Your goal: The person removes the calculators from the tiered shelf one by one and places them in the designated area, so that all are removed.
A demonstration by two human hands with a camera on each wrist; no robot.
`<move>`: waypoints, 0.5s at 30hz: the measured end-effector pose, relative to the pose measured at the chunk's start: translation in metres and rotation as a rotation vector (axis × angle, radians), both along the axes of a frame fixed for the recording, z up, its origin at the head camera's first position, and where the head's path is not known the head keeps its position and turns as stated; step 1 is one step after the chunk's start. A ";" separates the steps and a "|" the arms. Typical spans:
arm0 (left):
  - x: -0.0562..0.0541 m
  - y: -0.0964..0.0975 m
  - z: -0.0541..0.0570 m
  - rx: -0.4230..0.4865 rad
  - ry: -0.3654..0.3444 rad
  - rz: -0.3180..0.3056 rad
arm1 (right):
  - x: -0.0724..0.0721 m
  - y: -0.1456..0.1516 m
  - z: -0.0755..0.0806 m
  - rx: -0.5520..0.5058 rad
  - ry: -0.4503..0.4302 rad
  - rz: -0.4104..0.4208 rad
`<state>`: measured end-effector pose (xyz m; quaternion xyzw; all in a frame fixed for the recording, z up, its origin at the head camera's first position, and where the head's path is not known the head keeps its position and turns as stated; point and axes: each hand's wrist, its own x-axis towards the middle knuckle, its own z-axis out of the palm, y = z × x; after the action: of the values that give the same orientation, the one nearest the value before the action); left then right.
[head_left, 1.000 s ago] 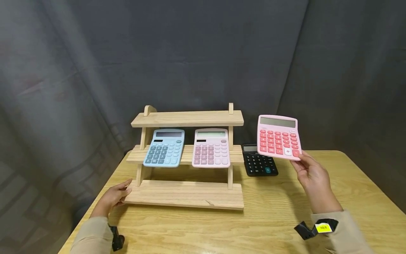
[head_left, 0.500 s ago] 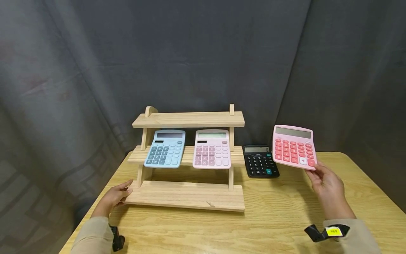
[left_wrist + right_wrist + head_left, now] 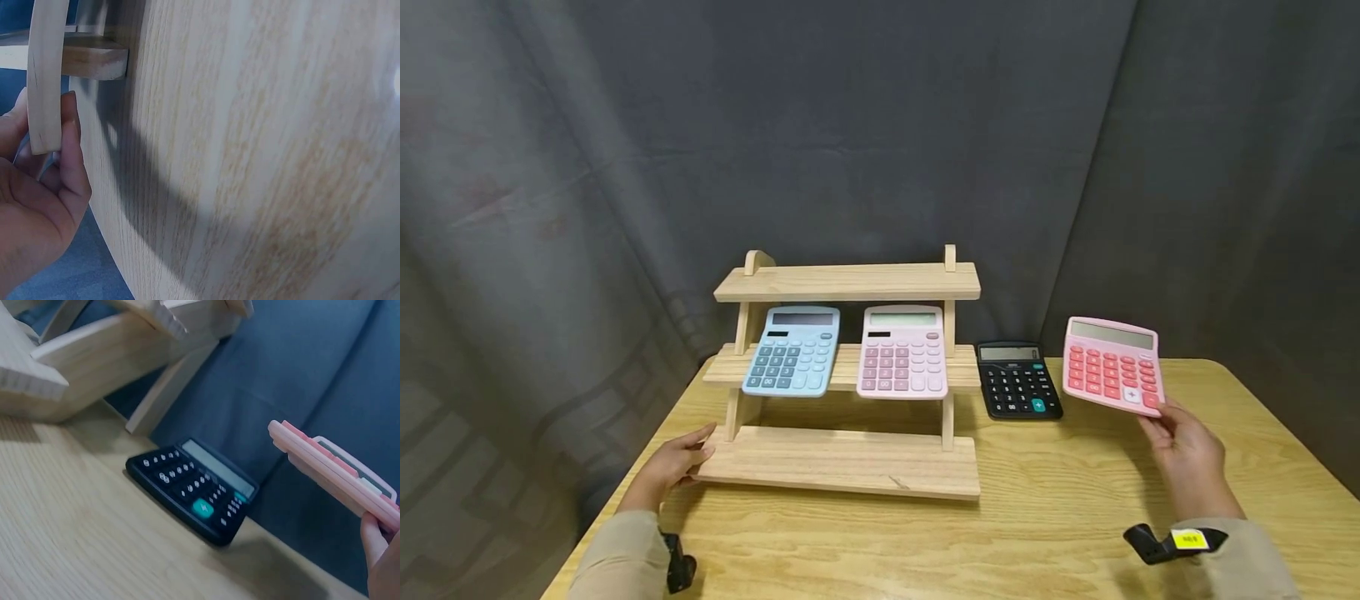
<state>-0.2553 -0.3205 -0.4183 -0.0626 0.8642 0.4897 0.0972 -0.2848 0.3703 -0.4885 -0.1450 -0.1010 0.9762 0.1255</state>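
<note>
My right hand [image 3: 1191, 458] pinches a pink calculator with coral keys [image 3: 1112, 367] by its lower right corner. In the right wrist view this calculator [image 3: 337, 472] is edge-on, raised above the table. With thumb and fingers, my left hand [image 3: 670, 467] grips the left end of the bottom board of a wooden three-tier shelf [image 3: 842, 462]; the left wrist view shows the board end [image 3: 45, 119] between them. A light blue calculator [image 3: 792, 350] and a pale pink calculator with mauve keys [image 3: 902, 352] lean on the middle tier. A black calculator [image 3: 1018, 379] lies right of the shelf.
The wooden table [image 3: 1075, 517] carries everything, with a dark grey curtain [image 3: 880, 133] hanging close behind it. The shelf's top tier [image 3: 850, 283] stands highest, at the back. Both sleeves have a wrist camera strapped on.
My right hand has moved right and lower with the pink calculator, leaving the black calculator fully uncovered in the head view. The left hand keeps its grip on the shelf.
</note>
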 end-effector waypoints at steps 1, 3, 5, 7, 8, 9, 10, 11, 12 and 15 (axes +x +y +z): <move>0.000 0.000 0.000 -0.005 0.000 -0.002 | 0.001 0.000 0.000 0.003 -0.002 0.001; 0.000 0.001 -0.001 -0.009 -0.006 0.004 | 0.002 0.001 -0.001 0.014 -0.015 -0.001; 0.000 0.000 -0.001 -0.011 -0.006 0.005 | 0.004 0.002 -0.002 0.031 -0.035 -0.011; -0.001 0.001 -0.002 -0.012 -0.013 0.011 | 0.005 0.003 -0.002 0.031 -0.071 -0.021; -0.001 0.000 -0.003 -0.010 -0.013 0.013 | 0.006 0.003 0.000 0.025 -0.097 -0.032; -0.002 0.000 -0.003 -0.011 -0.012 0.008 | 0.006 0.003 0.000 0.027 -0.116 -0.038; -0.002 0.000 -0.003 -0.009 -0.012 0.009 | 0.006 0.004 0.001 0.029 -0.132 -0.044; -0.003 0.000 -0.003 -0.008 -0.014 0.005 | 0.007 0.004 0.001 0.033 -0.153 -0.052; -0.003 0.001 -0.003 -0.008 -0.018 0.009 | 0.007 0.004 0.001 0.043 -0.168 -0.055; -0.002 0.001 -0.001 -0.012 -0.017 -0.007 | 0.008 0.003 -0.003 0.075 -0.170 -0.043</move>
<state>-0.2574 -0.3199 -0.4191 -0.0644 0.8666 0.4834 0.1060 -0.2766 0.3733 -0.4911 -0.2249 -0.1445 0.9530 0.1429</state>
